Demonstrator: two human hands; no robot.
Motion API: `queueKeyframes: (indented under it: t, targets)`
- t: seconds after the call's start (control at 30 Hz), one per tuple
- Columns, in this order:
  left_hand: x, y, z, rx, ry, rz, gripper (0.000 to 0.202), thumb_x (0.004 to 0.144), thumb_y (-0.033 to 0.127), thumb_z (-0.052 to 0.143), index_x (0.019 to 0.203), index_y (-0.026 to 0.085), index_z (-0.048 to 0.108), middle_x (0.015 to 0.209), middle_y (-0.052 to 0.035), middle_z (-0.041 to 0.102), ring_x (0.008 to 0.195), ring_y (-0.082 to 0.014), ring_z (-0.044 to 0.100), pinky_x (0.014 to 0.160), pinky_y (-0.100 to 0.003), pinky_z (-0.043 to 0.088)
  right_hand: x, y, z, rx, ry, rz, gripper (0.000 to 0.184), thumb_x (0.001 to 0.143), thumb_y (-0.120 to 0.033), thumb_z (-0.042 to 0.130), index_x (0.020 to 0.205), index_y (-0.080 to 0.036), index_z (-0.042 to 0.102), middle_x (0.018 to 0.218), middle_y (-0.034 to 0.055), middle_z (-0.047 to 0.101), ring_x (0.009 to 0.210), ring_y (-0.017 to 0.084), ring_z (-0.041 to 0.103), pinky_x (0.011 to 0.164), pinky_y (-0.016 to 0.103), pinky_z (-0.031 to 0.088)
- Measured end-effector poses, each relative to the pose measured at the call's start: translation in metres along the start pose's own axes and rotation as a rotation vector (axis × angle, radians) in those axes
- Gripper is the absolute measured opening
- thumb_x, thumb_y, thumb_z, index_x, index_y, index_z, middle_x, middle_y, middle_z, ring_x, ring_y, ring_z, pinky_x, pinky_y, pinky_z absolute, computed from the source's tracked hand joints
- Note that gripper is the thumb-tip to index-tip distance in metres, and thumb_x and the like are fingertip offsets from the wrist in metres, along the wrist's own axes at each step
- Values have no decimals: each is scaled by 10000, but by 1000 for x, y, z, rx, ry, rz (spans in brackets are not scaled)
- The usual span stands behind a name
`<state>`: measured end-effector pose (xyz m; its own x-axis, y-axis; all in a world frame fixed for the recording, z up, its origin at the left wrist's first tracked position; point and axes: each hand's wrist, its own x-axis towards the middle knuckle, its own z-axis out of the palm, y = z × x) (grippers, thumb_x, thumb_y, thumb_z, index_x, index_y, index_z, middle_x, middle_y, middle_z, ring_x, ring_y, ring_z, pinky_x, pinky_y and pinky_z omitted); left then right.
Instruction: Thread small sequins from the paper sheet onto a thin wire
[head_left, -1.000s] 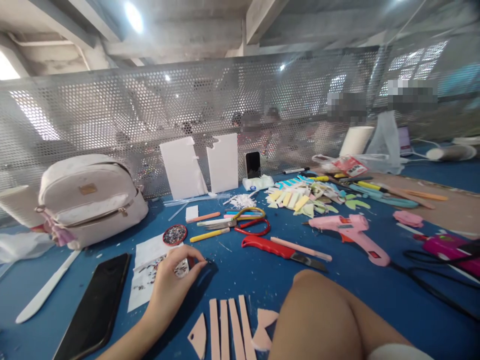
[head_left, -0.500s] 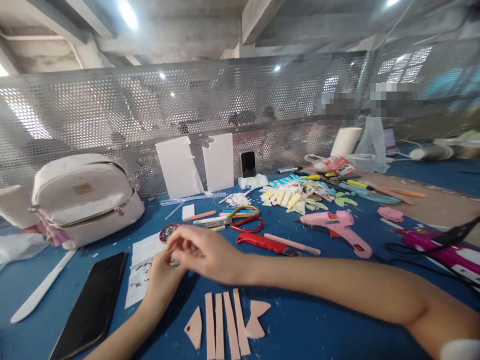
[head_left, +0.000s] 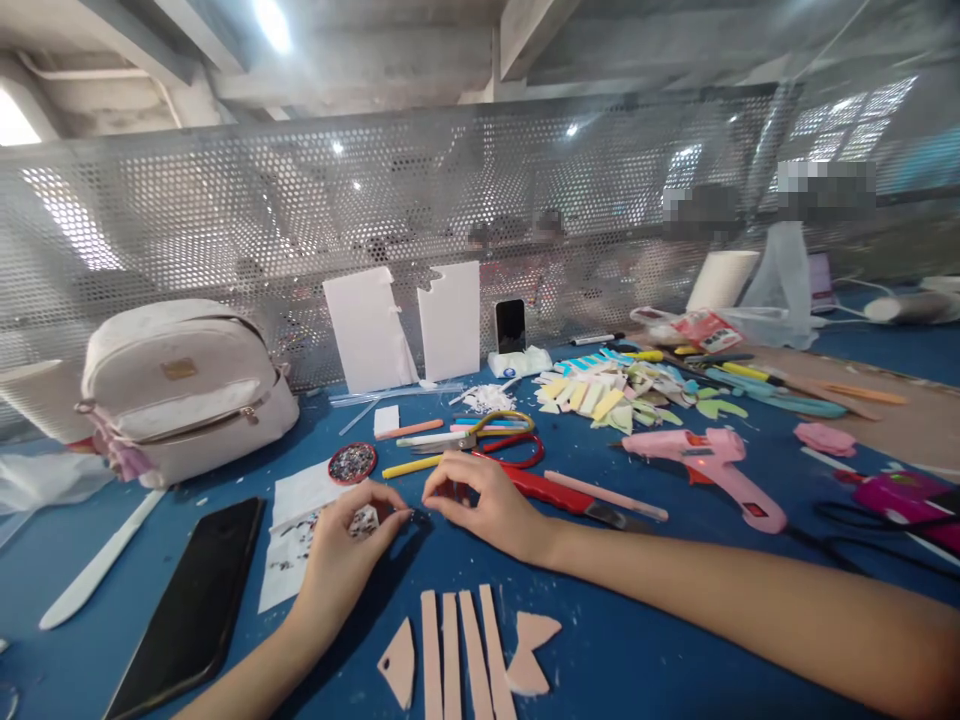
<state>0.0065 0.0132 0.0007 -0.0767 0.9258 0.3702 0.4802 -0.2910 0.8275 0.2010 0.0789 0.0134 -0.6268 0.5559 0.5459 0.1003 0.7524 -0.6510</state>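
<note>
My left hand rests on the blue table, fingers pinched on a small sparkly piece above a white paper sheet scattered with dark bits. My right hand reaches across from the right, its thumb and forefinger pinched close to the left fingertips; what they hold is too small to make out. A round lid of glitter lies just behind the left hand. Pink foam strips and cut shapes lie in front of both hands.
A black phone lies at left beside a white plastic knife and a beige backpack. A red utility knife, scissors, pens, pink glue gun and foam scraps lie beyond. Mesh screen behind.
My right hand, which had crossed over the left hand half a second ago, has drawn back to the right and now pinches beside the left fingertips. One second ago only its arm showed.
</note>
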Motion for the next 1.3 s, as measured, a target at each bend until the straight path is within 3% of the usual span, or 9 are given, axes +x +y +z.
queueKeyframes:
  t: [0.2, 0.5, 1.3]
  targets:
    - [-2, 2, 0, -33, 14, 25, 15, 782, 207, 672, 789, 219, 669, 777, 9, 689, 753, -187, 610, 760, -294, 449, -3, -1, -2, 24, 44, -55, 83, 872, -120, 613, 806, -170, 601, 770, -3, 538, 690, 130, 501, 622, 242, 396]
    - [-4, 1, 1, -75, 35, 67, 120, 796, 159, 665, 887, 233, 640, 803, 23, 682, 760, -167, 598, 760, -280, 456, -5, -3, -3, 18, 57, -138, 79, 862, -130, 585, 798, -177, 574, 761, 4, 510, 699, 142, 477, 642, 269, 383]
    - [-5, 7, 1, -96, 27, 67, 120, 786, 151, 678, 880, 217, 642, 797, 4, 697, 739, -176, 603, 745, -297, 472, -5, -3, -5, -18, 39, -134, 90, 867, -136, 569, 794, -188, 554, 760, 12, 517, 699, 155, 479, 649, 277, 393]
